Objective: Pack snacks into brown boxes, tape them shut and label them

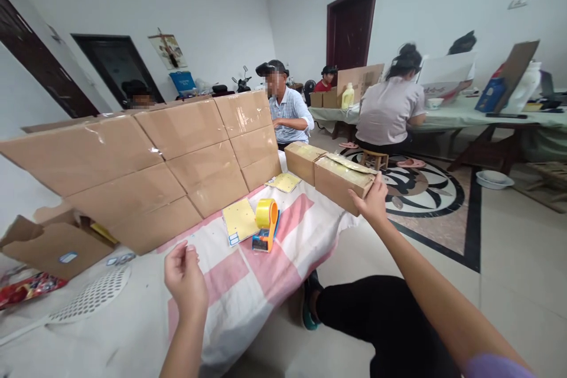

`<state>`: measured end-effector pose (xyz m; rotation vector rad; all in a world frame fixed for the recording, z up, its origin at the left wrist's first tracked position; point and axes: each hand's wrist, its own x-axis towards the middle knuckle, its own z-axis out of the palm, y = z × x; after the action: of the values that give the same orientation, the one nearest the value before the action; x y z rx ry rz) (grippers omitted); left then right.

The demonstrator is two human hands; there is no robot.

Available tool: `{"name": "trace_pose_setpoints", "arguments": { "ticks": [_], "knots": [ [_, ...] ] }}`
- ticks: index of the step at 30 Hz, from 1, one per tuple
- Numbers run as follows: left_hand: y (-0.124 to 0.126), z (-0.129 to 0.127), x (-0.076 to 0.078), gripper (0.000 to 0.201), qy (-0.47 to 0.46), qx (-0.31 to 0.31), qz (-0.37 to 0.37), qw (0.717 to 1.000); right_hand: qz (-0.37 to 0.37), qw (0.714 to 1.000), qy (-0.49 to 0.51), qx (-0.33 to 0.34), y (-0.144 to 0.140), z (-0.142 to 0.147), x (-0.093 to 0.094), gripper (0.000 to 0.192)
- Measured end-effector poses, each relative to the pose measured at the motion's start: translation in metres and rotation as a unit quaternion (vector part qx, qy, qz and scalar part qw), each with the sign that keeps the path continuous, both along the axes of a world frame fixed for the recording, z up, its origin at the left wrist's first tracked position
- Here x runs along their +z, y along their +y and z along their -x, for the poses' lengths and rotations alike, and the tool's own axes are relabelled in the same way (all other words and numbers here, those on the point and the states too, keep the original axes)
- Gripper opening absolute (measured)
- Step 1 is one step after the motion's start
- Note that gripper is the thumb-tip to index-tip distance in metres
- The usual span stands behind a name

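Reaching out to a taped cardboard box (pixel 343 183) at the right edge of the table (pixel 248 289); right hand (pixel 373 201) closed over the near end of the box, fingers wrapped on the corner, thumb below. Box overhangs the table edge, touching a second, like box (pixel 303 160) behind it. Step judged: taking up or shifting a sealed box at the table's far right corner. Left hand (pixel 183 274) hovers empty over the pink-and-white cloth, fingers loosely curled, holding nothing. Tape dispenser (pixel 266 224) and a yellow label sheet (pixel 239 221) lie mid-table, just beside each other. Wall of stacked cartons (pixel 146 171) along the back edge. Next move calls for support under the overhanging end; box weight hard to judge from here, possibly light.
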<state>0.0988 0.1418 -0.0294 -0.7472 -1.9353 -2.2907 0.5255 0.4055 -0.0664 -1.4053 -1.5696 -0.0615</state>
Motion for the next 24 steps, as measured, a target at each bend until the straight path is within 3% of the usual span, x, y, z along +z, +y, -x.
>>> {"name": "trace_pose_setpoints", "arguments": {
  "ticks": [10, 18, 24],
  "knots": [
    [-0.002, 0.018, -0.001, 0.035, -0.031, -0.005, -0.023, 0.999, -0.017, 0.999, -0.037, -0.028, 0.023, 0.023, -0.002, 0.113],
    [0.005, 0.016, -0.002, 0.031, -0.059, -0.030, -0.021, 0.998, -0.022, 0.997, -0.063, -0.036, 0.028, 0.039, 0.001, 0.117],
    [0.007, 0.010, -0.001, 0.030, -0.076, -0.061, -0.033, 0.995, -0.003, 0.997, -0.064, -0.053, 0.039, 0.068, 0.003, 0.118]
  ]
}}
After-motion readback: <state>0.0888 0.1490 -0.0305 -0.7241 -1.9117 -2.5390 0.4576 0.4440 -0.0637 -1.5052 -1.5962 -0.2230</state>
